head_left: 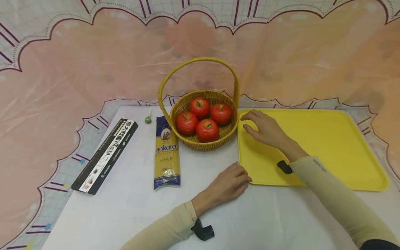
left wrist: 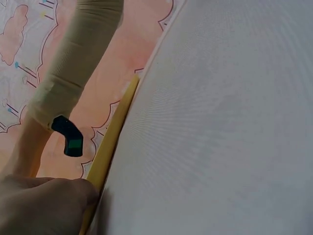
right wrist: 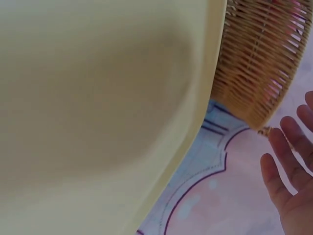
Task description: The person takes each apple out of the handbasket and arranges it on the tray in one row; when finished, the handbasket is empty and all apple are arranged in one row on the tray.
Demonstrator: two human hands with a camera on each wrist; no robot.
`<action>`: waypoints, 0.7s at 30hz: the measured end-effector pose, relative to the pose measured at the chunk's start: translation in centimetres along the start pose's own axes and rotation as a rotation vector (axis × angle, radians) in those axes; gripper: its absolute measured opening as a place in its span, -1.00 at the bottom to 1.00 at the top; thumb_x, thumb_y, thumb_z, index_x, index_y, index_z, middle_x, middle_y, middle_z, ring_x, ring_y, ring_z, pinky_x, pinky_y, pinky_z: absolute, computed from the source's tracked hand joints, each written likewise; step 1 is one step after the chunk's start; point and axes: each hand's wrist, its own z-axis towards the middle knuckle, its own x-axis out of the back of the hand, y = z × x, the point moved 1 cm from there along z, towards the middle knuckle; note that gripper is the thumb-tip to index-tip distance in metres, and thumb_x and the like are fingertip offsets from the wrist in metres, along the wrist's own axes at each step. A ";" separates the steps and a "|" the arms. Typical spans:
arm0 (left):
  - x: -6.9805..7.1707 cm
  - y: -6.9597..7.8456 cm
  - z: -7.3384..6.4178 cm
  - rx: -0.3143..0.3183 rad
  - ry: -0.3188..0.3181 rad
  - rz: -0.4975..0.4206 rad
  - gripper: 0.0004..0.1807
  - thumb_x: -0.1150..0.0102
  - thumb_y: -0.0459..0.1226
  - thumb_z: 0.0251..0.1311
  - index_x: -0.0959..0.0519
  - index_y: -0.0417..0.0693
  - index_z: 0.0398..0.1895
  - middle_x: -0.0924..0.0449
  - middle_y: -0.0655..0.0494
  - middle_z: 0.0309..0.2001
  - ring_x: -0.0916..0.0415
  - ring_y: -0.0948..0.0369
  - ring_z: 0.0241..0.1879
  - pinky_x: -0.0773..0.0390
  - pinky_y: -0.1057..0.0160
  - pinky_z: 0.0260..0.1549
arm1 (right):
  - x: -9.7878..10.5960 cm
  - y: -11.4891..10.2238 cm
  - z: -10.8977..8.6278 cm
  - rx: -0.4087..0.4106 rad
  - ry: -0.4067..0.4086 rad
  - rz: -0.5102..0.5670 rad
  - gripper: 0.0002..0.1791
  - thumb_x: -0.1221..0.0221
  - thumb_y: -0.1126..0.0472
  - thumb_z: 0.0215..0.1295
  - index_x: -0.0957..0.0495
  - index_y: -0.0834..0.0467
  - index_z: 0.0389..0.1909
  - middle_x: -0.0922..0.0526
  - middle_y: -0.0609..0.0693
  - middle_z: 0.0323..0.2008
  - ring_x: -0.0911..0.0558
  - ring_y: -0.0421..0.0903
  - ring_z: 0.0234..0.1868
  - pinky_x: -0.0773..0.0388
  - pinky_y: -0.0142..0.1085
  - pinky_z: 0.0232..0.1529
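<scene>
Yellow tray (head_left: 331, 149) on surface (head_left: 272, 215), right of wicker basket (head_left: 204, 146). Left hand (head_left: 225, 185): fingers clamped on tray's near-left corner. Right hand (head_left: 267, 129): fingers apart over tray's far-left part, tips near basket.

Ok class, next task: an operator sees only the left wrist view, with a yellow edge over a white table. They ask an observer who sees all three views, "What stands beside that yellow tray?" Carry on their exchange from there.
Observer: In the head view, a wicker basket stands just left of the yellow tray.
Operator: I can't see that. What does it hold?
Observer: Four red tomatoes.
Operator: And the right hand? I get a sleeve, but not the fingers. Are they holding anything?
Observer: No, the head and right wrist views show nothing in their grasp.
</scene>
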 end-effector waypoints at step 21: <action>0.1 0.1 0.0 -0.041 0.014 0.034 -0.85 -0.12 -0.19 0.22 -0.64 0.17 -0.20 -0.52 0.33 -0.23 -0.38 0.34 -0.09 -0.37 0.36 0.09 | -1.8 -1.7 8.5 0.102 -0.281 -0.090 -0.52 -0.15 0.13 0.26 -0.38 0.18 0.18 -0.37 0.21 0.16 -0.43 0.17 0.14 -0.42 0.04 0.17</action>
